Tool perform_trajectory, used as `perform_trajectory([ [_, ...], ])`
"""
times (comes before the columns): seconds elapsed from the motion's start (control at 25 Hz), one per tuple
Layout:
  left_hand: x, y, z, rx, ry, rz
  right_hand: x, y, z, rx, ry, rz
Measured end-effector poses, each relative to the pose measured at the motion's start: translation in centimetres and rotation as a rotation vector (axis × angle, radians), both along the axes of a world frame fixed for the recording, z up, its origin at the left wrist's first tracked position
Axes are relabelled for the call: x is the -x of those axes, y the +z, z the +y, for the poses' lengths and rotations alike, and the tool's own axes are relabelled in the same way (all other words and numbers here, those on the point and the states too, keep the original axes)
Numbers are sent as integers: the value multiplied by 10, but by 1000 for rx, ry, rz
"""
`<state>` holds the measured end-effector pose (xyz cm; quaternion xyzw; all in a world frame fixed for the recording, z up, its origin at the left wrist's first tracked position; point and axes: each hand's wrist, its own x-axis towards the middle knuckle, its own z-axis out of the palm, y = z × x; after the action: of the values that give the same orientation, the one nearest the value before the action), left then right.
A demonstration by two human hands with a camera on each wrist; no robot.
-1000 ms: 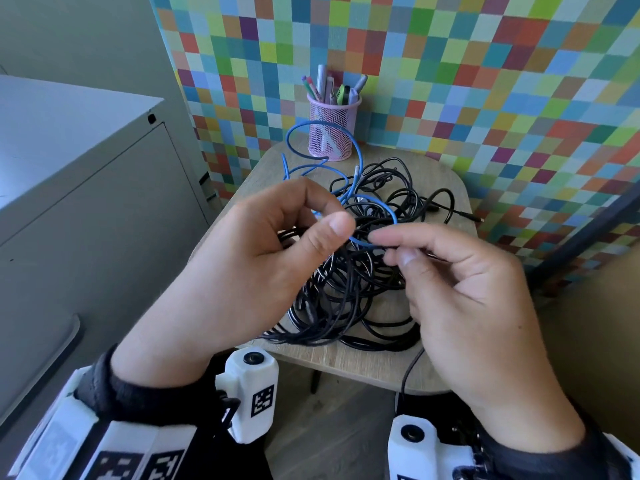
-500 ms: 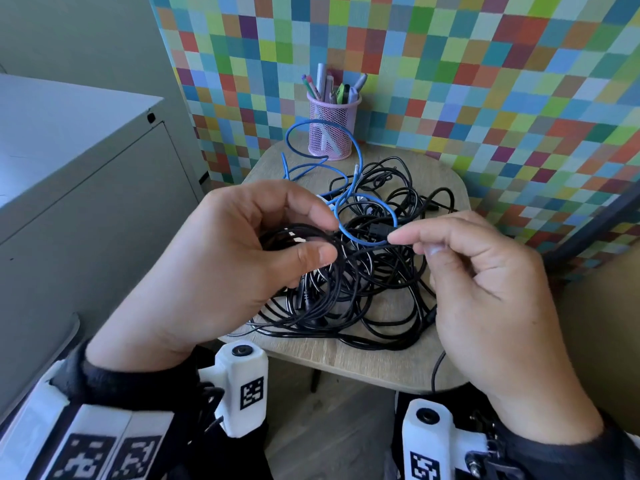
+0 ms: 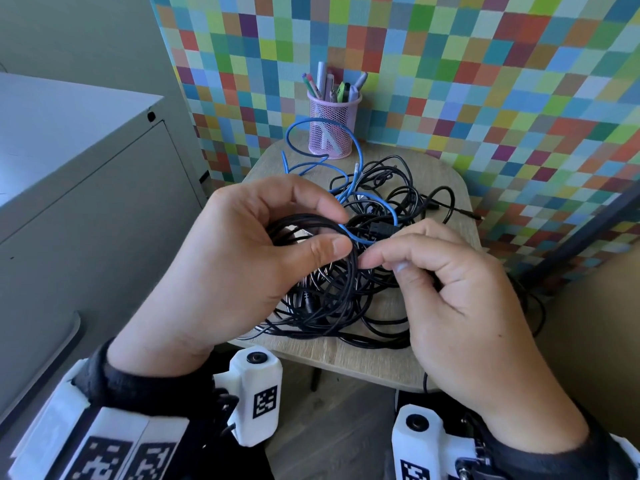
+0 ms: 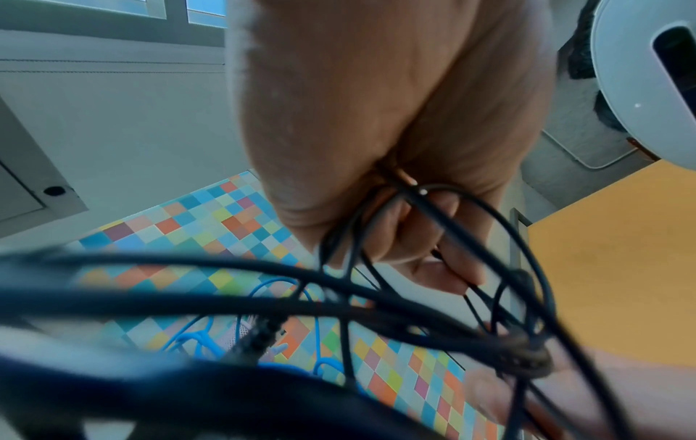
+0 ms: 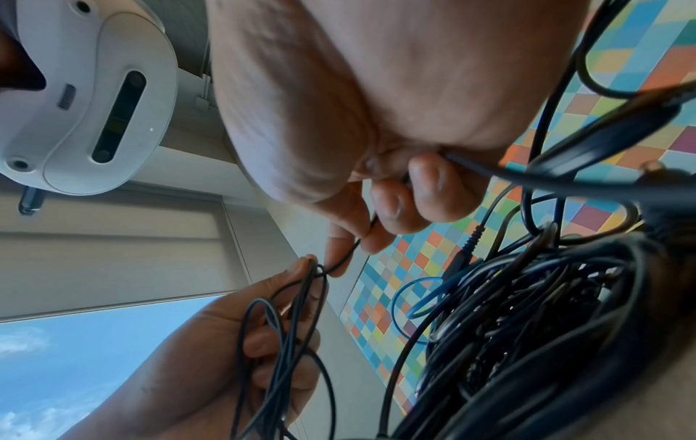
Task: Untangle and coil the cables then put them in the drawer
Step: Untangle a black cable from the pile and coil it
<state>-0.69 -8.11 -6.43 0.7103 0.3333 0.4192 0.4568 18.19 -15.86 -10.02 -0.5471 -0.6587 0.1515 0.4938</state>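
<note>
A tangle of black cables [image 3: 363, 299] lies on the small wooden table [image 3: 349, 362], with a blue cable [image 3: 349, 188] looping through its far side. My left hand [image 3: 263, 251] is raised over the pile and grips a small coil of thin black cable [image 3: 311, 223] between thumb and curled fingers; the left wrist view shows the loops [image 4: 380, 238] running through the fist. My right hand [image 3: 440, 282] sits just right of it and pinches the same thin strand [image 5: 350, 253] at its fingertips, almost touching the left thumb.
A pink mesh pen cup [image 3: 334, 126] stands at the table's far edge against the checkered wall [image 3: 485, 98]. A grey cabinet [image 3: 79, 188] fills the left side. One black cable [image 3: 533, 306] hangs off the table's right edge.
My right hand moved away to the right along the strand and has come back to the left thumb. The black coil in my left hand has grown more visible.
</note>
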Motion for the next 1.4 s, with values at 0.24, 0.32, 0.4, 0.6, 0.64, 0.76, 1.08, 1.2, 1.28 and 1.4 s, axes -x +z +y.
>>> perform_trajectory([
  [0.24, 0, -2, 5, 81, 29, -140, 0, 1, -1, -60, -62, 360],
  [0.32, 1, -4, 6, 101, 25, -131, -1, 3, -1, -110, -77, 356],
  [0.4, 1, -5, 6, 113, 18, -119, 0, 5, -2, -135, -75, 346],
  [0.6, -1, -4, 4, 95, 5, -104, 6, 7, -3, -77, -32, 305],
  [0.64, 0, -5, 5, 97, 9, -113, 6, 6, -3, -70, -33, 294],
  [0.76, 1, -6, 8, 122, 20, -137, 6, 6, -3, -59, -35, 272],
  [1.08, -1, -6, 5, 95, -28, -112, 9, 4, -1, -6, -7, 259],
  [1.2, -2, -6, 4, 106, -39, -109, 11, 4, -2, 7, -3, 233],
  [1.28, -3, -8, 4, 133, -43, -128, 13, 4, -2, 2, -1, 238],
  [1.4, -2, -10, 6, 170, -68, -205, 16, 7, -3, 24, 35, 399],
])
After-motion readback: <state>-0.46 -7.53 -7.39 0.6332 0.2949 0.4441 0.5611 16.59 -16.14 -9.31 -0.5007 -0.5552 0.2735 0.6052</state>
